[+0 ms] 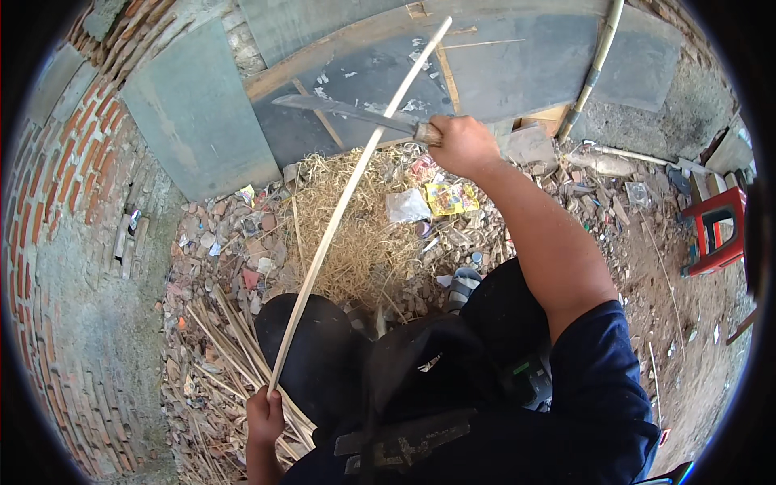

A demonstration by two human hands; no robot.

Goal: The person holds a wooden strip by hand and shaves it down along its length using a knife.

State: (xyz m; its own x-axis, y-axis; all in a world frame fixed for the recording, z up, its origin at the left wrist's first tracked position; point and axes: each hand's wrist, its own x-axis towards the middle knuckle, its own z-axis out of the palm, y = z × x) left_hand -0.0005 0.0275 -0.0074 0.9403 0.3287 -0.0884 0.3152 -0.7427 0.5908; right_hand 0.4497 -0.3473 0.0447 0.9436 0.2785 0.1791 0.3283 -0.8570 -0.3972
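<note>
My left hand, low at the left, is closed round the lower end of a long pale wooden or bamboo strip. The strip slants up and to the right past my knee. My right hand is farther out, wrapped round the wooden handle of a machete. Its long dark blade points left and crosses the upper part of the strip; whether the edge touches it I cannot tell. Beneath lies a heap of curly straw-coloured shavings.
More pale strips lie beside my left leg. Rubble and litter, with a yellow packet, cover the ground. A brick wall stands at left, grey boards ahead with a leaning pole. A red plastic stool is at right.
</note>
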